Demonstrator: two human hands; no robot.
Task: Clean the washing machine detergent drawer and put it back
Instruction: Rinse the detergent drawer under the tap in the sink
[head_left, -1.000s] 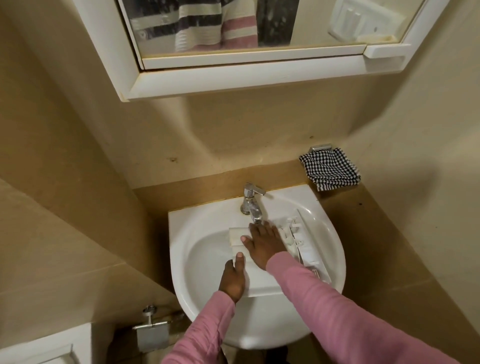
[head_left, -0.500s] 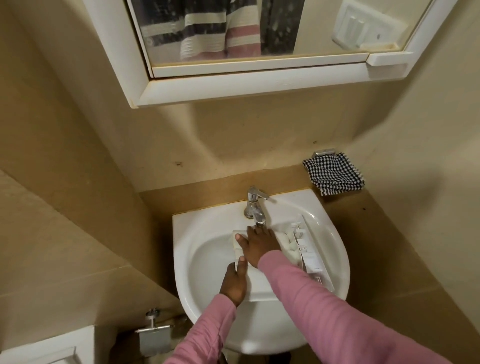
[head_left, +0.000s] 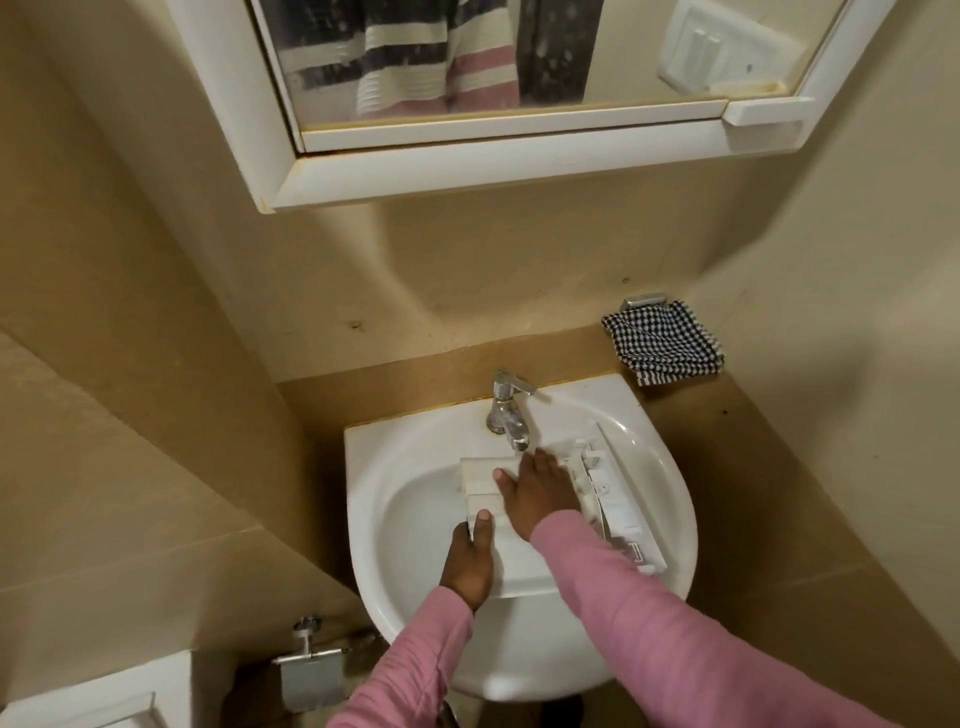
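Detergent drawer (head_left: 480, 475) in sink (head_left: 363, 467), both hands on it.
White, lying across the bowl below the tap (head_left: 506, 415). Left hand (head_left: 467, 561) grips the near left edge, thumb on top; right hand (head_left: 537, 493) lies flat on it, fingers straight. Checked cloth (head_left: 662, 345) hangs right of the sink.

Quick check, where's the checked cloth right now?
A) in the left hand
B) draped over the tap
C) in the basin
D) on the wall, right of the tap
D: the checked cloth hangs by a metal holder on the wall, up and right of the sink. The left hand and right hand are both on the detergent drawer.
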